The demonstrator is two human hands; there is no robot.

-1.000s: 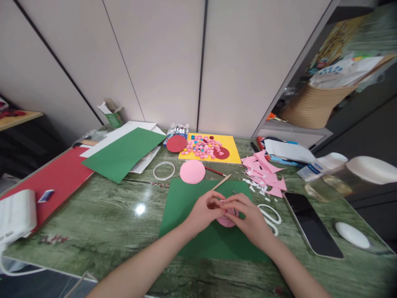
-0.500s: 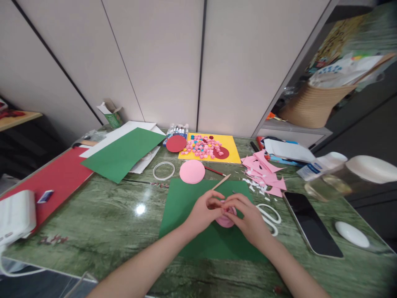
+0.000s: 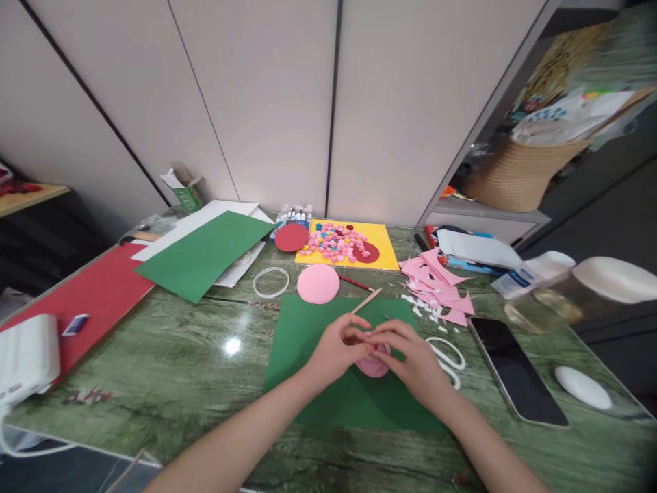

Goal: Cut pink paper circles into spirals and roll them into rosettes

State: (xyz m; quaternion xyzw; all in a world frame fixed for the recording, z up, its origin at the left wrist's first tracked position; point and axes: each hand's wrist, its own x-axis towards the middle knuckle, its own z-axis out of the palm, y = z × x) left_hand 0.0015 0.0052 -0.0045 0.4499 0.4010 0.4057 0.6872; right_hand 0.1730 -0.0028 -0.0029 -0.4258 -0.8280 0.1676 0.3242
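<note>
Both hands meet over a green paper sheet (image 3: 328,404) on the table. My left hand (image 3: 341,346) is pinched at the left of a small pink paper roll (image 3: 374,366), its thumb and forefinger closed on the edge. From the other side, my right hand (image 3: 408,349) grips the same piece with bent fingers. The fingers hide much of the roll. Just beyond the left hand lies a pointed wooden stick (image 3: 367,300). White-handled scissors (image 3: 450,355) rest beside the right hand, their blades mostly hidden.
A pink paper disc (image 3: 318,284), a red pencil (image 3: 356,282) and a tape ring (image 3: 271,282) lie beyond the sheet. Several small rolled pieces cover a yellow sheet (image 3: 384,239). Pink scraps (image 3: 436,284), a phone (image 3: 516,370) and a white mouse (image 3: 584,387) are at right.
The fingers have shifted very slightly around the pink roll, with both hands keeping their grip. Everything else looks the same.
</note>
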